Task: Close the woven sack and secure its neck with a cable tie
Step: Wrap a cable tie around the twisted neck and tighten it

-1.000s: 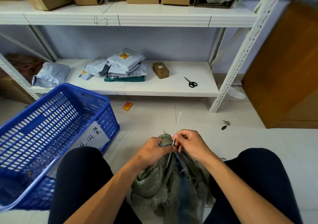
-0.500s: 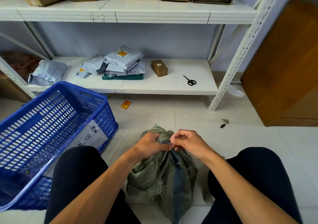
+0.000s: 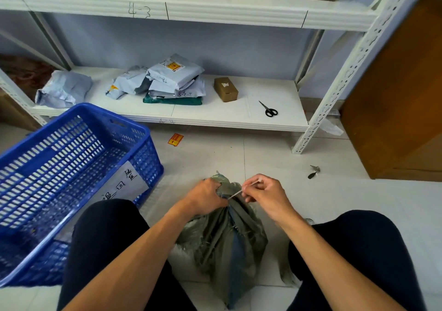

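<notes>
Woven sack (image 3: 222, 241) neck bunched in closed left hand (image 3: 205, 197); cable tie (image 3: 235, 193) pinched by right hand (image 3: 264, 194).
Fabric soft, slack; tie thin, likely slippery: hold its tail close beside the neck.

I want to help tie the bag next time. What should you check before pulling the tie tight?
1. Sack neck bunched together: ok, the left hand squeezes it.
2. Cable tie held: ok, the right hand pinches its tail.
3. Tie looped all around the neck: cannot tell, the hands hide it.
4. Tail through the tie's lock: cannot tell, too small.
5. Scissors ready for trimming: not ok, they lie away on the low shelf.
</notes>
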